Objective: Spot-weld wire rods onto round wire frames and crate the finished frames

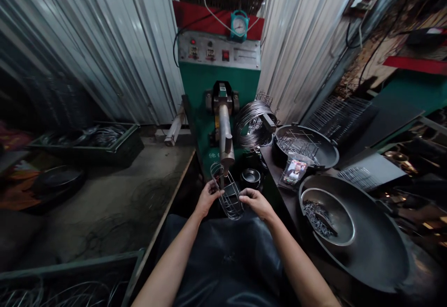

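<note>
Wire basket (231,200), sides pinched in the grip of left hand (208,197) and right hand (255,201), wants steady, level support beneath the spot-welder arm (225,128).

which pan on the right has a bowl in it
The larger, nearer pan: a metal bowl with small metal pieces sits inside it. The smaller pan beyond it holds wire frames instead.

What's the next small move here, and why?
Probably a slight turn of the wire frame to line up a wire with the tip of the metal arm: the left hand and right hand hold the frame from either side, its upper part near that tip. Whether they touch isn't clear.
</note>
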Demonstrator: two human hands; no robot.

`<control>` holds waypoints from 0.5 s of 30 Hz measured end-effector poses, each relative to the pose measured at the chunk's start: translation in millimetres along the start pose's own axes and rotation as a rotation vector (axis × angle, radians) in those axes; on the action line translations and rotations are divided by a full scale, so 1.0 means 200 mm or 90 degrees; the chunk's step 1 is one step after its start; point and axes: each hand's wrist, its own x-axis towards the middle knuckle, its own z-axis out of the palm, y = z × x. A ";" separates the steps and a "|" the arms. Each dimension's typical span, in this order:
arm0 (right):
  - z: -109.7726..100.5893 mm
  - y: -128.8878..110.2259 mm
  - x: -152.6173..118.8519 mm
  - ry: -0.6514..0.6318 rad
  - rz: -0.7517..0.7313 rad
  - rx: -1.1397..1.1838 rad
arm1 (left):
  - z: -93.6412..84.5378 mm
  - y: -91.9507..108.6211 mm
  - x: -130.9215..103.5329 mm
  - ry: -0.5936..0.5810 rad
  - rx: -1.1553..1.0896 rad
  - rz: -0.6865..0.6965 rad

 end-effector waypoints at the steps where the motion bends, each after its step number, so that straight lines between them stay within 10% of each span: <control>1: 0.01 -0.01 0.01 0.005 -0.013 0.003 | 0.00 0.00 0.00 0.000 -0.019 -0.016; 15: 0.10 -0.10 0.15 0.043 -0.051 0.029 | -0.01 0.02 0.03 -0.006 -0.113 -0.100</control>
